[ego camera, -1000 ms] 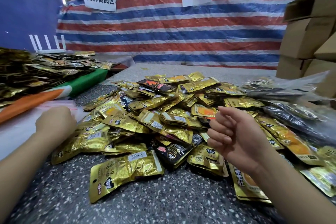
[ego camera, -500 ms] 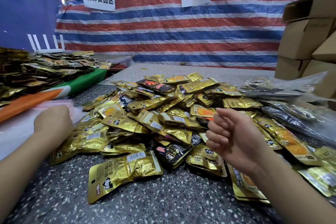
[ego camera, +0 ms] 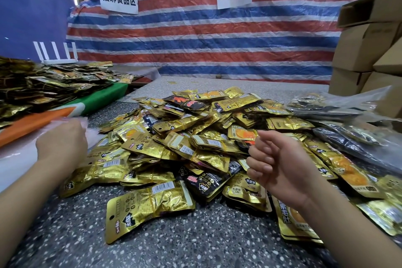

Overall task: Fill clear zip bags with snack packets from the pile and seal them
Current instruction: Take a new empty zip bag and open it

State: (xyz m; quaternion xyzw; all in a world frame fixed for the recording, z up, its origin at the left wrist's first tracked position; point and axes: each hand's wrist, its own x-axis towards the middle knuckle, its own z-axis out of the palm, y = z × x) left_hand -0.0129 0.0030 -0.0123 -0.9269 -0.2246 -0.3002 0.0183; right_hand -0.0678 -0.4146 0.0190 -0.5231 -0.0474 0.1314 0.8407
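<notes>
Snack packets (ego camera: 195, 150) lie heaped on the speckled surface (ego camera: 195, 246) between and ahead of both hands, mostly gold foil, a few black. One gold packet (ego camera: 150, 204) lies apart at the near edge of the heap, between the two forearms.

Step, my read: fetching an empty bag, no filling started. Left hand (ego camera: 62, 143) is out to the left, knuckles toward camera, resting on a stack of clear bags (ego camera: 13, 159) beside the heap. Its fingers are hidden behind the back of the hand, so can't tell if it has pinched a bag or only touches the stack.

Right hand (ego camera: 280, 163) hovers over the right side of the heap, palm facing left, fingers loosely curled, holding nothing, wrist bent back a little.

Next move probably calls for peeling one bag off the stack, opening its mouth, then the right hand scooping packets in. Thin film may cling, so two bags could lift together.

Filled bags (ego camera: 339, 135) lie right of the right hand.
</notes>
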